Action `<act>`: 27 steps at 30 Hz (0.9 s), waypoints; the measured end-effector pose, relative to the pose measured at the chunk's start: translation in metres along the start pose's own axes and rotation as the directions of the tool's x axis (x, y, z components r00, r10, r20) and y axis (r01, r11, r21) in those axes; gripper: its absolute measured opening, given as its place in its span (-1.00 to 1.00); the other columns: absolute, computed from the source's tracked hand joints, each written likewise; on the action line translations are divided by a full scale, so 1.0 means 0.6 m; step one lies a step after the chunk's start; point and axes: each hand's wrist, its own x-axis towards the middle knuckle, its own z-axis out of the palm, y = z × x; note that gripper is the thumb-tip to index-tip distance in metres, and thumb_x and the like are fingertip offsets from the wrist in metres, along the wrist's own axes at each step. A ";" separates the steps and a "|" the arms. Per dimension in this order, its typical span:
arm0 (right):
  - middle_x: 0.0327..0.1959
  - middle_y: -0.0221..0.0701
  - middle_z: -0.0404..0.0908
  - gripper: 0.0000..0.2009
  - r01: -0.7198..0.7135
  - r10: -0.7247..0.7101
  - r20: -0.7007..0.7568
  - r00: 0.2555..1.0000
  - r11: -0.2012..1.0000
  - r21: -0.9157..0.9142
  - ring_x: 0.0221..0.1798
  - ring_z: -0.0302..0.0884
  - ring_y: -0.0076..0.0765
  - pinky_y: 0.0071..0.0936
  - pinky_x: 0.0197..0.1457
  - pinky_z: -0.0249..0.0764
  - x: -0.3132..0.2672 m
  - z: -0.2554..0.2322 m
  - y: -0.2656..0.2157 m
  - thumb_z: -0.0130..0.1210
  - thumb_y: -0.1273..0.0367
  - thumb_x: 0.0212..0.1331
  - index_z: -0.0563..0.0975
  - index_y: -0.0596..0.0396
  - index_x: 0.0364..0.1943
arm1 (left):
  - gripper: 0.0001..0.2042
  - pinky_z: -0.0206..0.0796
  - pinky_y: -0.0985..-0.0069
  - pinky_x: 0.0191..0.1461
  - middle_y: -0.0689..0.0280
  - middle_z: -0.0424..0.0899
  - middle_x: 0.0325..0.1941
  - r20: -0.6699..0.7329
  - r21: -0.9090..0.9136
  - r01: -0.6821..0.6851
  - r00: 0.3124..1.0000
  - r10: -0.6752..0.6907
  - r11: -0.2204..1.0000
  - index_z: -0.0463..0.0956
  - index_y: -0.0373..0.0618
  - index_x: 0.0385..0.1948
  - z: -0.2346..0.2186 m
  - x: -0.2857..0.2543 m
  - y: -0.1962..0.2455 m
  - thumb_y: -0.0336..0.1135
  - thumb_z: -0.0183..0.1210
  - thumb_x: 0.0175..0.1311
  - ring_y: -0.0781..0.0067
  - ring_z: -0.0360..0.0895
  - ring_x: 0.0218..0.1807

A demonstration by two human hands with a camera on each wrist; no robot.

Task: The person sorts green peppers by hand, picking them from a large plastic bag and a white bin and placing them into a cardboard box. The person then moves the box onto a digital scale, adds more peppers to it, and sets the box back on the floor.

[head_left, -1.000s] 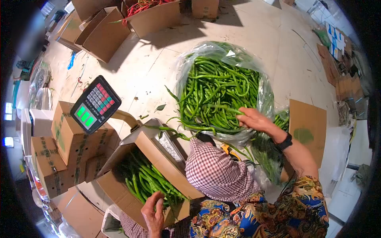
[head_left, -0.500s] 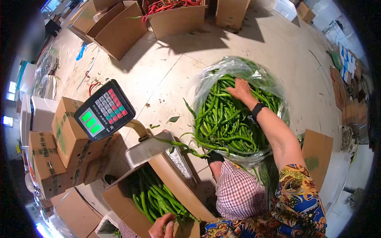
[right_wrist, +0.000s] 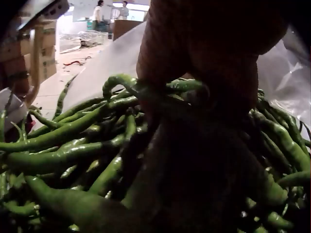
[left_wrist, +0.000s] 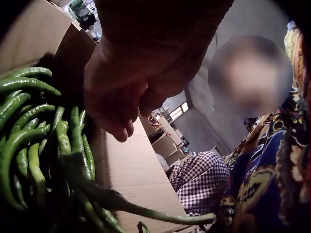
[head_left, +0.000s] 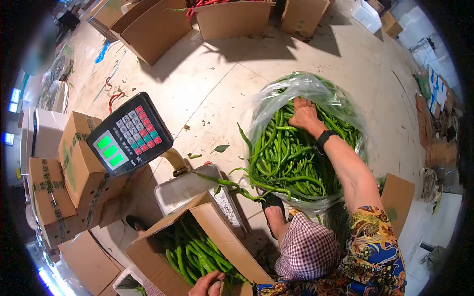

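Observation:
A large clear plastic bag stands on the floor, full of long green chili peppers. Into its far side reaches my right hand, fingers down among the peppers. The right wrist view shows the dark hand gripping peppers, its fingertips largely hidden. Below it on the left, my left hand hangs loosely curled by the near edge of an open carton, holding nothing. Green peppers lie inside that carton, one with its stem over the flap.
A scale display stands on a post beside the metal scale platform, next to the carton. Taped boxes are stacked at left. Open cartons stand at the back, one with red peppers. A foot is near the bag.
My right hand has gone from the bag's near right side, where a pepper stuck out of it, to the peppers at the far side. My left hand sits lower in view.

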 end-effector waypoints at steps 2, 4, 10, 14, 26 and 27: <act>0.13 0.13 0.35 -0.29 0.048 -0.047 -0.025 0.999 0.998 0.034 0.06 0.43 0.24 -0.01 0.11 0.42 -0.007 0.016 -0.009 0.15 0.36 -0.25 0.26 0.28 0.16 | -0.76 0.40 0.52 0.00 0.17 0.67 -0.16 -0.003 -0.021 0.008 1.000 -0.008 1.000 0.53 -0.31 -0.04 0.002 0.000 0.000 -0.49 0.07 0.30 0.38 0.61 -0.12; 0.10 0.14 0.38 -0.31 0.082 -0.079 -0.060 0.995 0.995 0.054 0.01 0.50 0.20 -0.03 0.02 0.51 -0.021 0.008 -0.025 0.14 0.45 -0.24 0.28 0.27 0.17 | -0.76 0.40 0.52 0.01 0.15 0.67 -0.14 0.000 -0.039 0.047 0.999 -0.047 0.998 0.53 -0.31 -0.03 0.003 -0.001 0.001 -0.49 0.07 0.30 0.38 0.61 -0.09; -0.09 0.12 0.57 -0.48 -0.229 0.208 0.160 0.965 0.965 0.130 -0.01 0.54 0.28 0.03 0.02 0.50 -0.013 -0.045 -0.046 0.14 0.44 -0.15 0.41 0.32 0.03 | -0.76 0.41 0.52 0.00 0.13 0.67 -0.13 0.016 -0.018 0.005 1.000 -0.005 1.000 0.53 -0.31 -0.03 0.003 -0.001 -0.007 -0.49 0.09 0.30 0.37 0.62 -0.08; -0.15 0.08 0.61 -0.53 -0.236 0.218 0.200 0.955 0.969 0.071 -0.06 0.59 0.20 -0.03 0.00 0.52 -0.044 -0.082 -0.047 0.19 0.35 -0.20 0.50 0.32 -0.10 | -0.76 0.41 0.52 -0.01 0.13 0.67 -0.13 0.016 -0.064 0.032 0.999 -0.031 0.997 0.53 -0.30 -0.02 0.003 -0.009 -0.017 -0.48 0.10 0.30 0.37 0.62 -0.09; -0.21 0.01 0.63 -0.45 -0.325 0.296 0.134 0.946 0.855 0.404 -0.10 0.58 0.13 -0.13 -0.01 0.50 -0.150 -0.094 0.014 0.34 0.18 -0.35 0.52 0.25 -0.20 | -0.75 0.41 0.54 -0.02 0.15 0.65 -0.08 0.026 0.000 -0.096 0.995 0.096 0.995 0.51 -0.29 0.01 -0.005 -0.043 -0.019 -0.45 0.07 0.34 0.38 0.59 -0.05; -0.21 0.01 0.63 -0.41 -0.339 0.315 0.127 0.940 0.836 0.432 -0.09 0.58 0.13 -0.13 0.00 0.49 -0.164 -0.104 0.022 0.35 0.19 -0.35 0.52 0.25 -0.14 | -0.75 0.41 0.54 -0.02 0.16 0.65 -0.09 0.019 -0.066 -0.030 0.999 0.032 0.997 0.50 -0.29 0.02 -0.007 -0.046 -0.017 -0.44 0.07 0.35 0.39 0.59 -0.05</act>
